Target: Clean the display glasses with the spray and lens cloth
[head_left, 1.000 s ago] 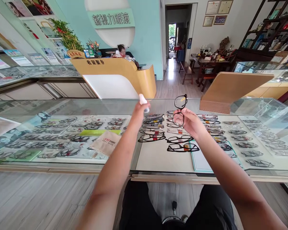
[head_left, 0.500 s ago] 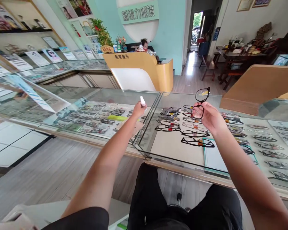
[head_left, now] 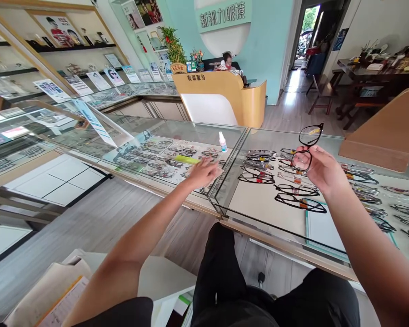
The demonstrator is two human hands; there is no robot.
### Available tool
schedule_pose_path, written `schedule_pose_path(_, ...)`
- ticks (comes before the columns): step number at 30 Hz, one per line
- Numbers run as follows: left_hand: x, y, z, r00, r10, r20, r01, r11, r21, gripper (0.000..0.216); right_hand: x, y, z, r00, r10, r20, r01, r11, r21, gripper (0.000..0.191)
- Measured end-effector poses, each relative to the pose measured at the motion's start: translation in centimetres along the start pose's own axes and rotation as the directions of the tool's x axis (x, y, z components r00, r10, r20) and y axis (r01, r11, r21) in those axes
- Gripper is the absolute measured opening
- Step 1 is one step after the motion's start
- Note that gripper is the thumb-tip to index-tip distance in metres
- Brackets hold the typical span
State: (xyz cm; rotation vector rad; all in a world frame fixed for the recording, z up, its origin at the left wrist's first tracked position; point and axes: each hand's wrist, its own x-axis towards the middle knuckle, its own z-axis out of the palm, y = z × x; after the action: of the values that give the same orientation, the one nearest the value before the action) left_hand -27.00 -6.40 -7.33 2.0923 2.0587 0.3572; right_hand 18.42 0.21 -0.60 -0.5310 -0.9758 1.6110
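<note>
A pair of black-framed eyeglasses (head_left: pixel 305 146) hangs upright above the glass counter, pinched between the fingers of my right hand (head_left: pixel 323 170) at one lens. My left hand (head_left: pixel 204 172) reaches over the counter with its fingers stretched out and somewhat apart, holding nothing. Under and beside its fingers lies a thin, pale tan cloth (head_left: pixel 217 175), partly covered by the hand; whether they touch I cannot tell. Just beyond it, a small white spray bottle (head_left: pixel 222 143) with a blue and pink label stands upright on the glass.
Several rows of eyeglasses (head_left: pixel 259 176) fill the glass display counter (head_left: pixel 236 190). A brown, board-like stand (head_left: pixel 385 131) rises at its right. Past the counter is a yellow reception desk (head_left: pixel 221 86) with a person behind it. A white sign (head_left: pixel 98 122) leans at the left.
My left hand has let go of the spray bottle, which now stands on the glass, and has drawn back toward the cloth. My right hand still holds the eyeglasses. The view has swung left.
</note>
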Motion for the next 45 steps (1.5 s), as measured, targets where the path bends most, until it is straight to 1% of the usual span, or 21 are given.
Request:
schedule_pose_path(2, -0.9, -0.1, 0.2, 0.988, 0.009, 0.153, -0.017, 0.998, 0.053, 0.074, -0.1, 0.2, 0.0, 1.000, 0.011, 0.013, -0.011, 1.000, -0.008, 0.028)
schedule_pose_path(4, -1.1, 0.0, 0.1, 0.980, 0.007, 0.197, -0.021, 0.998, 0.067, 0.078, -0.1, 0.3, 0.0, 1.000, 0.011, 0.025, -0.011, 1.000, -0.014, 0.028)
schedule_pose_path(7, -1.9, -0.1, -0.8, 0.993, 0.025, 0.115, -0.030, 0.999, 0.042, 0.082, -0.2, 0.4, -0.1, 0.999, 0.000, 0.032, 0.001, 1.000, -0.019, 0.028)
schedule_pose_path(9, -3.4, -0.7, -1.5, 0.997, 0.069, 0.037, -0.069, 0.997, 0.017, 0.081, -0.2, 0.4, -0.1, 1.000, -0.004, 0.031, 0.004, 1.000, -0.019, 0.028)
schedule_pose_path(10, -4.5, -1.2, -1.7, 0.994, 0.100, 0.036, -0.100, 0.995, 0.006, 0.078, -0.2, 0.4, -0.1, 1.000, -0.006, 0.028, 0.006, 1.000, -0.017, 0.027)
schedule_pose_path(12, -7.1, -2.1, -1.8, 0.979, 0.158, 0.126, -0.158, 0.987, -0.011, 0.075, -0.3, 0.4, 0.0, 1.000, -0.007, 0.024, 0.007, 1.000, -0.015, 0.024)
schedule_pose_path(14, -9.6, -2.7, -1.7, 0.967, 0.198, 0.161, -0.208, 0.977, 0.046, 0.082, -0.4, 0.4, 0.2, 1.000, -0.003, 0.018, 0.003, 1.000, -0.018, 0.020)
schedule_pose_path(16, -11.5, -2.8, -1.5, 0.964, 0.224, 0.141, -0.241, 0.963, 0.122, 0.090, -0.4, 0.5, 0.4, 1.000, 0.010, 0.012, -0.010, 1.000, -0.018, 0.019)
schedule_pose_path(18, -12.5, -2.6, -1.6, 0.965, 0.241, 0.101, -0.257, 0.948, 0.191, 0.083, -0.5, 0.6, 0.6, 1.000, 0.020, 0.001, -0.020, 1.000, -0.014, 0.021)
schedule_pose_path(21, -12.6, -1.9, -2.0, 0.964, 0.261, 0.040, -0.263, 0.931, 0.255, 0.063, -0.5, 0.6, 0.7, 1.000, 0.026, -0.002, -0.026, 1.000, -0.018, 0.022)
schedule_pose_path(23, -12.1, -1.5, -2.2, 0.955, 0.294, 0.034, -0.292, 0.918, 0.268, 0.067, -0.5, 0.7, 0.6, 1.000, 0.022, -0.003, -0.022, 0.999, -0.025, 0.023)
schedule_pose_path(25, -11.6, -1.2, -2.1, 0.941, 0.331, 0.069, -0.337, 0.906, 0.257, 0.082, -0.5, 0.8, 0.6, 1.000, 0.018, -0.005, -0.018, 0.999, -0.031, 0.024)
schedule_pose_path(27, -11.3, -1.1, -1.7, 0.933, 0.346, 0.099, -0.360, 0.900, 0.244, 0.089, -0.5, 0.9, 0.5, 1.000, 0.016, -0.004, -0.016, 0.999, -0.038, 0.024)
schedule_pose_path(31, -11.7, -1.3, -0.8, 0.938, 0.337, 0.077, -0.345, 0.907, 0.240, 0.075, -0.5, 1.1, 0.4, 1.000, 0.021, 0.008, -0.021, 0.998, -0.056, 0.017)
schedule_pose_path(34, -12.7, -1.6, -0.3, 0.959, 0.282, 0.021, -0.281, 0.941, 0.188, 0.054, -0.6, 1.0, 0.4, 1.000, 0.026, 0.005, -0.026, 0.998, -0.065, 0.010)
schedule_pose_path(38, -13.8, -1.1, -0.2, 0.964, 0.256, -0.075, -0.250, 0.965, 0.083, 0.046, -0.7, 0.8, 0.5, 1.000, 0.013, 0.001, -0.013, 0.997, -0.071, 0.010)
schedule_pose_path(40, -13.7, -0.1, -1.1, 0.956, 0.227, -0.183, -0.228, 0.973, 0.017, 0.042, -0.8, 0.7, 0.7, 1.000, 0.008, 0.008, -0.007, 0.997, -0.075, 0.010)
schedule_pose_path(41, -13.4, 0.6, -1.9, 0.946, 0.178, -0.270, -0.193, 0.981, -0.030, 0.041, -0.9, 0.7, 0.8, 1.000, 0.009, 0.016, -0.008, 0.997, -0.074, 0.011)
schedule_pose_path(42, -13.0, 1.4, -2.9, 0.928, 0.092, -0.360, -0.134, 0.987, -0.092, 0.040, -1.0, 0.6, 0.9, 1.000, 0.013, 0.021, -0.012, 0.997, -0.072, 0.011)
schedule_pose_path(43, -12.5, 2.4, -4.1, 0.893, -0.017, -0.450, -0.062, 0.985, -0.161, 0.041, -1.0, 0.5, 1.0, 1.000, 0.019, 0.023, -0.018, 0.997, -0.068, 0.012)
schedule_pose_path(45, -11.2, 4.6, -6.8, 0.780, -0.135, -0.611, -0.018, 0.971, -0.238, 0.045, -1.1, 0.4, 1.2, 0.999, 0.039, 0.026, -0.038, 0.998, -0.060, 0.016)
